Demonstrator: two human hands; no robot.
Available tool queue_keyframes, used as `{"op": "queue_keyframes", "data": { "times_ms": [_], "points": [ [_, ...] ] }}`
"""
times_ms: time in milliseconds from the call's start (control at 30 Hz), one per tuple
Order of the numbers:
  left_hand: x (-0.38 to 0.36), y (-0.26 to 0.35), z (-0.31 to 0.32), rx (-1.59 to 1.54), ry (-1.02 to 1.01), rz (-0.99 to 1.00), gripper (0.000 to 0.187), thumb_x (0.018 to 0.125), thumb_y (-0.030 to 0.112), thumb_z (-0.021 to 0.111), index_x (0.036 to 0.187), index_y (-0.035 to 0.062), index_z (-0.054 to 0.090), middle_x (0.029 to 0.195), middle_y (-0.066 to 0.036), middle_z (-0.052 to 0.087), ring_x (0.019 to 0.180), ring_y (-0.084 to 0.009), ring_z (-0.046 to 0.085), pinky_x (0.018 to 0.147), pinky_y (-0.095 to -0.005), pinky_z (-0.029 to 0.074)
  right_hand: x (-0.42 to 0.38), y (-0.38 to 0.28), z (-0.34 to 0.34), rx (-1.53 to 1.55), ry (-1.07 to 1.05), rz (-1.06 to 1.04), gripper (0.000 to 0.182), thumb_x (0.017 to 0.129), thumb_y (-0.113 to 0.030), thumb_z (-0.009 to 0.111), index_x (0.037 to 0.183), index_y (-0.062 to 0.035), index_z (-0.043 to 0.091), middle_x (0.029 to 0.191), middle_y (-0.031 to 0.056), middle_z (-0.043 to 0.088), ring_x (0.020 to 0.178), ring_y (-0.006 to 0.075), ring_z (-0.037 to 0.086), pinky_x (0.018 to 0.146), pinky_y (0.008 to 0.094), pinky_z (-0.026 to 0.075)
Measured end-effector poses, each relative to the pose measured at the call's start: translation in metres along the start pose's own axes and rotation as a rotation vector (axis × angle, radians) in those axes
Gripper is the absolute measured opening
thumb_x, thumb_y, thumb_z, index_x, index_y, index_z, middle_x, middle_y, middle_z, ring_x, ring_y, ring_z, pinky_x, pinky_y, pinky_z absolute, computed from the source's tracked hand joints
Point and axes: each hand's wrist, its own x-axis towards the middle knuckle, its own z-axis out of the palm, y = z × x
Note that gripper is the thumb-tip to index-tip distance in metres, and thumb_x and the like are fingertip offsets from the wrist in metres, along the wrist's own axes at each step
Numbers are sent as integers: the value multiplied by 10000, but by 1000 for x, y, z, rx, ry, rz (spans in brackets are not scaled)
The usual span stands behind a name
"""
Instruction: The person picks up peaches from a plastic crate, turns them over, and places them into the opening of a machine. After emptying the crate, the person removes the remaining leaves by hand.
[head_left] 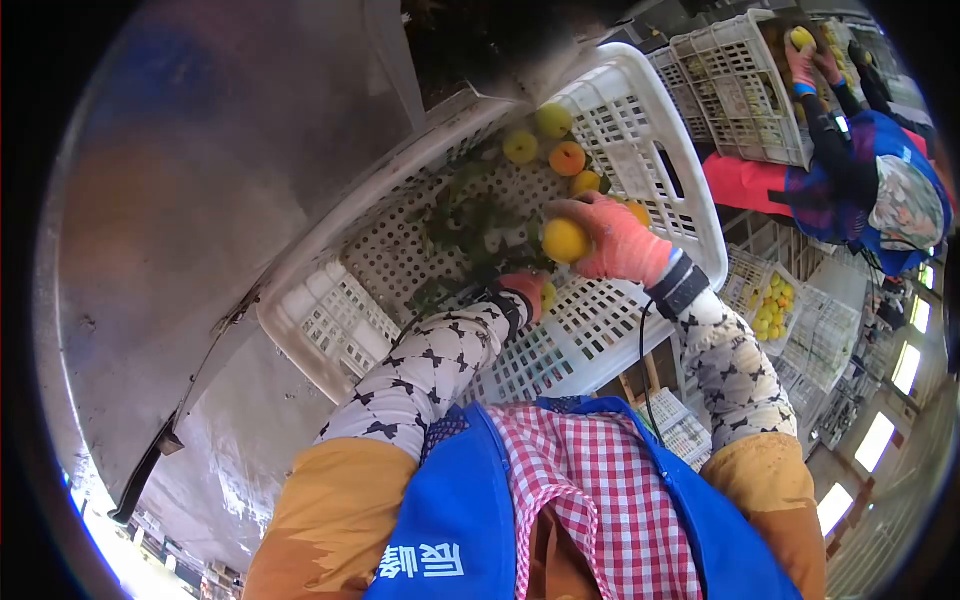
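Note:
My right hand [622, 240], in an orange glove with a dark cuff, is closed round a yellow-orange citrus fruit [566, 241] above the right part of a white plastic crate [675, 130]. Lower in the crate is my gloved left hand [521, 288], its fingers curled against a yellow-green citrus fruit [548, 295] that shows only in part. Several more fruits lie at the crate's far right end, among them a green one [553, 120] and an orange one [567, 158]. Green leaves [470, 222] are scattered over the perforated crate bottom.
A broad metal surface [200, 200] slopes along the left of the crate. At upper right a co-worker in a blue vest [868, 150] holds a yellow fruit [801, 38] over another white crate [735, 90]. More crates with fruit [772, 308] stand on the right.

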Motion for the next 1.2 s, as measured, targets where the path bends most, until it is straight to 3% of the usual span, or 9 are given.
{"op": "queue_keyframes", "data": {
  "times_ms": [67,200,267,333,400,600,700,1067,1200],
  "points": [
    [-7,-2,1,-67,-53,-89,629,766,303,684,1333,123,482,1198,-193,614,1112,-299,602,910,-424,495,-21,-21,-27,84,71,20,726,605,-158,736,1296,-93,524,1165,193,529,1111,369,520,954,410,439],
    [-6,-18,-2,-103,-90,-76,785,703,309,775,1385,121,434,1199,-200,612,1100,-293,610,921,-415,486,-49,-37,-37,450,238,-54,810,607,-142,727,1372,-82,468,1193,171,530,1152,327,523,1023,377,402],
    [-9,-38,2,-753,128,8,722,727,273,772,1362,135,458,1169,-147,625,1067,-265,622,906,-409,503,-58,-44,-35,843,345,-32,817,600,-135,736,1369,-59,468,1199,166,533,1148,313,531,1022,373,403],
    [-67,-12,-58,-1586,81,121,567,776,189,726,1299,130,513,1131,-88,622,1033,-233,626,879,-397,528,-63,-43,-36,721,445,-105,784,631,-89,701,1373,-42,452,1221,183,533,1140,345,535,1019,383,409],
    [-131,7,-116,-1725,36,360,485,803,122,681,1262,109,524,1116,-69,614,1020,-226,631,861,-388,543,-67,-56,-45,94,602,-92,744,663,-33,635,1379,-39,435,1273,204,510,1176,383,501,1027,407,402],
    [-190,46,-160,-1821,8,605,623,762,215,702,1313,53,460,1178,-133,600,1039,-277,629,913,-419,526,-54,-95,-40,168,593,-375,769,707,-45,652,1428,-52,382,1364,216,446,1269,400,423,1078,428,347],
    [-195,57,-164,-1845,198,746,637,758,233,700,1317,50,456,1230,-155,574,1063,-291,622,943,-433,512,-51,-104,-28,745,644,-365,851,726,-122,735,1472,-60,329,1408,181,444,1320,305,410,1098,374,327],
    [-208,3,-150,-1736,469,515,641,724,130,743,1315,103,497,1193,-56,595,1040,-226,616,880,-404,535,36,-116,-85,64,1022,-296,805,657,-224,819,1340,-26,441,1232,232,504,1114,385,518,948,406,453],
    [-208,1,-150,-1732,547,460,612,732,128,763,1294,104,521,1174,-44,601,1028,-193,611,858,-372,534,51,-130,-79,-1,1081,23,816,645,-377,811,1285,-16,457,1189,264,508,1072,404,543,853,438,503]
  ]
}}
